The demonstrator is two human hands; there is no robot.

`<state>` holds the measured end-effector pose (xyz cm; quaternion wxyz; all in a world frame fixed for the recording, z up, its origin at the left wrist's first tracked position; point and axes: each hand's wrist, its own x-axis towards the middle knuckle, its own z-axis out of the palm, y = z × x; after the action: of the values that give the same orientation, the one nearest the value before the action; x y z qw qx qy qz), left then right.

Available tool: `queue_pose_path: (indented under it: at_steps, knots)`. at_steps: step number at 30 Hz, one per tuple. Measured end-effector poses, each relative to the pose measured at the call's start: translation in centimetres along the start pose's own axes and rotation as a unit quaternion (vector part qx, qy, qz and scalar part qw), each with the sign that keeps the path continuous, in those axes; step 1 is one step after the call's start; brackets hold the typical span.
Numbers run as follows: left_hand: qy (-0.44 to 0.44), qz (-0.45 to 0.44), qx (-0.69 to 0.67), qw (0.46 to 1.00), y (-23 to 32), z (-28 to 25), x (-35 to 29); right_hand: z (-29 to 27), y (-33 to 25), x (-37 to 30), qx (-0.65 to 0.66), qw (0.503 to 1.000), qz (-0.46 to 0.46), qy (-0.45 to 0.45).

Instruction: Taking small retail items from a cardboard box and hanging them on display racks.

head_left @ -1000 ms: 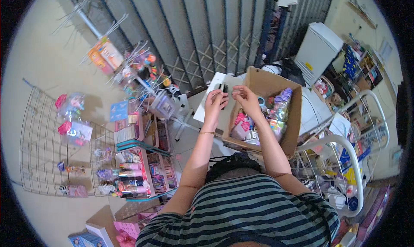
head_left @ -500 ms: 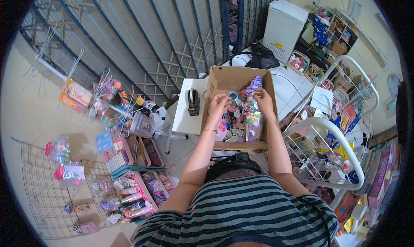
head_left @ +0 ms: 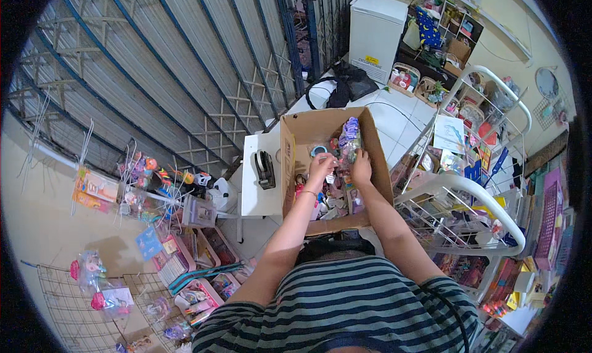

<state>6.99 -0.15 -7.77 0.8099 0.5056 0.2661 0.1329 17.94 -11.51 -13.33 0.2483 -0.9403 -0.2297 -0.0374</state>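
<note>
An open cardboard box (head_left: 381,168) stands in front of me, filled with a jumble of small packaged goods. Inside it, my left hand (head_left: 321,170) is closed in a pinch near the middle. What its fingers hold is too small to make out. Close by on the right, my right hand (head_left: 361,168) has its fingers curled inward at the lower end of a purple packaged item (head_left: 349,133). Whether it grips that item is hidden. A light blue ring (head_left: 318,150) lies just beyond my left hand, among the contents.
Left of the box, a white table (head_left: 251,196) bears a black tape dispenser (head_left: 264,169). On the right stands a white wire rack (head_left: 478,196) full of goods. Baskets (head_left: 200,297) and a wire grid (head_left: 68,303) are at lower left. A folding metal gate (head_left: 185,63) closes the far side.
My left hand has moved right, toward my right hand, and both now sit closer together over the contents. The whole view has shifted slightly.
</note>
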Motion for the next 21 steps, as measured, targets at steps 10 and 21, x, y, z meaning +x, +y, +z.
queue_pose_path:
  at_steps: [10,21]
  knots:
    - [-0.026,-0.029,-0.056,0.998,-3.0,-1.5,-0.3,0.0,1.1,-0.3,0.227,0.973,0.031,-0.014]
    - [-0.018,-0.08,0.026,0.996,-4.3,-0.1,1.9,-3.2,0.5,1.0,0.397,0.916,0.024,-0.055]
